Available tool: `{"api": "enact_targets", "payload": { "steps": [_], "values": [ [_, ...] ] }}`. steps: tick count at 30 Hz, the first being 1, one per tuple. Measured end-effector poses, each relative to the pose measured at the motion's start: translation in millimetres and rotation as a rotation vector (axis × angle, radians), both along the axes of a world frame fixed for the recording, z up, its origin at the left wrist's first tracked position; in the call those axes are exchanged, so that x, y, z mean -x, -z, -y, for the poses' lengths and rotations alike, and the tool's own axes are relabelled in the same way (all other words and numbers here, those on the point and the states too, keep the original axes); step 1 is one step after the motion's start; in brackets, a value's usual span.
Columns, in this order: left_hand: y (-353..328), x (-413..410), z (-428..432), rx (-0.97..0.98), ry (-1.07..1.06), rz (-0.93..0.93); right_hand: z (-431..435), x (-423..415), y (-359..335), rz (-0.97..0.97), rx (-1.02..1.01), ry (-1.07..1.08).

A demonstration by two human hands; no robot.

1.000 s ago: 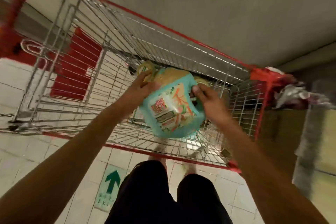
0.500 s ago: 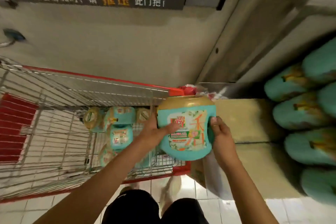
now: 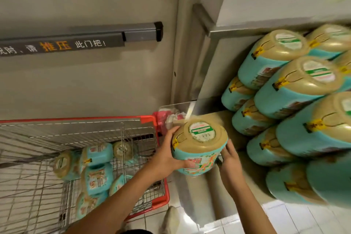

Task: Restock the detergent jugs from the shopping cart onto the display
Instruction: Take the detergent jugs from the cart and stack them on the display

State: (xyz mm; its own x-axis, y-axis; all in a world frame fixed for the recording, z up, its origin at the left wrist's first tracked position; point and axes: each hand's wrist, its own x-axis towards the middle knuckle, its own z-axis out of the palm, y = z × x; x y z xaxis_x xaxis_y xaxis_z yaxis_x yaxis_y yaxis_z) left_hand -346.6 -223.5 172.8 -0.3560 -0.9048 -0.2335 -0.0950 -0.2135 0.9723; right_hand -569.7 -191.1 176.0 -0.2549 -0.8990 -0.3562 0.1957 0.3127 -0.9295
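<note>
store corner: grey door [image 3: 85,85] with a push bar [image 3: 81,40] behind, cart [image 3: 148,119] against it on the left, stack [image 3: 296,89] of teal jugs filling the right, tile floor [image 3: 294,218] below.

jug [image 3: 199,144] is in the air between cart and stack, gold cap end up toward the camera, over the beige base [image 3: 214,116] at the stack's foot. it's near the lower left jugs, not touching them.

left hand [image 3: 167,159]: fingers wrapped round the jug's left flank, thumb across the front label, firm grip. right hand [image 3: 229,157]: clamped on the right flank low down, fingers tucked behind (likely on the handle, can't see it).

step in hand, my read: carry it across and seat it in the open spot on the base, left of the stack.

doing it well:
- two hands on until the bottom is fully seated. looks heavy, and the plastic looks slick.
- match the neighbours: cap end the same way, label out.
- come in low, then slide right until it's snug beside the lower jugs. upper tiers sit close above that spot, so don't clip them.
- free the right hand first. it's the one that could get pinched between jug and stack.
- spare jugs [image 3: 96,173] wait in the cart, so pack tight and leave room.
</note>
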Motion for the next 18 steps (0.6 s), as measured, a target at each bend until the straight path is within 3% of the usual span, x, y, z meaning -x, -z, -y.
{"api": "enact_targets", "payload": {
  "steps": [3,5,7,12,18],
  "values": [
    [0.0,13.8,4.3,0.041,0.076,0.050,-8.1,13.9,1.0,-0.032,-0.020,-0.012],
    [-1.5,19.5,7.9,0.052,0.096,0.082,-10.2,17.4,6.6,0.061,-0.116,0.066],
    [-2.5,23.5,13.7,0.060,0.081,0.108,-10.2,18.7,13.3,0.210,-0.083,0.084],
    [-1.0,32.1,43.2,0.086,0.067,0.122,7.4,6.1,-1.2,0.107,0.000,-0.079],
    [-3.6,44.4,93.7,0.123,0.010,0.155,64.2,13.2,-9.4,0.067,-0.004,-0.053]
  ]
}}
